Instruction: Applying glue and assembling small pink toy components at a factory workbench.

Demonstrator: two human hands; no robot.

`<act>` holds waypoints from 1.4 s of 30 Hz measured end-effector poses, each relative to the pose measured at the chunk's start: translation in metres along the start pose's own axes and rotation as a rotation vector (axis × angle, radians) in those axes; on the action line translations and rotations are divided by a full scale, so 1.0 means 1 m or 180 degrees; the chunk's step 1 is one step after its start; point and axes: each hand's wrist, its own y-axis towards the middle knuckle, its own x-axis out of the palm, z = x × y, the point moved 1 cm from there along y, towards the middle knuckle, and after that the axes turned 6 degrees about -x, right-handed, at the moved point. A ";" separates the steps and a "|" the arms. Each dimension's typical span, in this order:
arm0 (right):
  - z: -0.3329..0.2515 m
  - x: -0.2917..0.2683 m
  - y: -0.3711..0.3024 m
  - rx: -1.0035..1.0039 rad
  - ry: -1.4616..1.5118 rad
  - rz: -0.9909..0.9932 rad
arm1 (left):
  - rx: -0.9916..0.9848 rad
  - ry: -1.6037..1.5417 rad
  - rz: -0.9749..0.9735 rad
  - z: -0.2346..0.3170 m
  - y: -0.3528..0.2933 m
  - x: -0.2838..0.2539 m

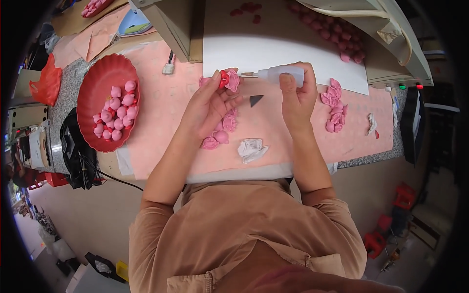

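Between the fingertips of my left hand [207, 105] is a small pink and red figurine piece [230, 80], held up over the table. My right hand [296, 100] is wrapped round a translucent squeeze bottle [281, 74], tipped sideways so that its thin nozzle points left at the piece. The nozzle tip is very close to the piece; whether they touch I cannot tell. Below my left hand lie several pink ruffled pieces [211, 142], partly hidden by it. A crumpled white tissue [252, 150] and a small dark triangular piece [255, 100] lie between my forearms.
A red scalloped bowl [86, 107] with several pink and red pieces stands at the left. More pink ruffled pieces [336, 112] lie to the right. Ahead, a box-like machine housing [408, 49] overhangs white paper [283, 46] with round pink pieces [337, 36]. A cable connector [168, 68] lies beside it.
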 end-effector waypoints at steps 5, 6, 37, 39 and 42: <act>-0.001 0.000 -0.003 -0.0294 -0.0339 -0.0190 | -0.0064 -0.0010 0.0003 -0.004 -0.001 -0.001; -0.002 0.001 -0.003 -0.0290 -0.0337 -0.0188 | -0.0067 -0.0014 0.0044 -0.005 -0.001 -0.002; 0.002 0.002 -0.001 -0.0475 -0.0818 -0.0372 | -0.0164 0.0038 0.0149 -0.003 0.000 0.005; 0.003 0.002 -0.001 -0.0529 -0.0879 -0.0389 | -0.0162 0.0056 0.0127 -0.004 0.000 0.003; 0.003 0.001 0.000 -0.0532 -0.0924 -0.0304 | -0.0175 0.0048 0.0047 -0.005 0.001 0.001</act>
